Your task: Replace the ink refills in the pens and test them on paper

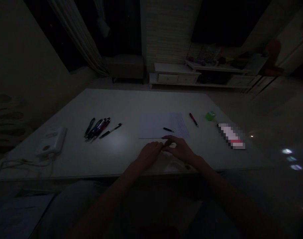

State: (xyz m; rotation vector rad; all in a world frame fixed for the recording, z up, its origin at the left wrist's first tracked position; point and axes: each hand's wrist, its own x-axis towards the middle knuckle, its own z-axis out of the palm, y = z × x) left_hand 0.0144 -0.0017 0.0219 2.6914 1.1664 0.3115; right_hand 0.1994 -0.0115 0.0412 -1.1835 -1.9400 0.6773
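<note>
My left hand (151, 153) is closed, its fingers curled, near the front edge of the white table. Touching it, my right hand (181, 149) has thumb and fingers bent together in a pinch. Whatever lies between the fingertips is too small and dark to name. Just beyond the hands is a white sheet of paper (153, 124), with rows of writing on its right part. A short black pen piece (168, 129) with a thin tip rests on that sheet. Farther right lies a red and black pen (193, 120).
Several pens (98, 128) lie bunched on the left, beside a single black and clear pen (111, 131). A white power strip (51, 141) with cables sits at the left edge. Rightward are a small green jar (210, 116) and a phone (231, 136). The room is dim.
</note>
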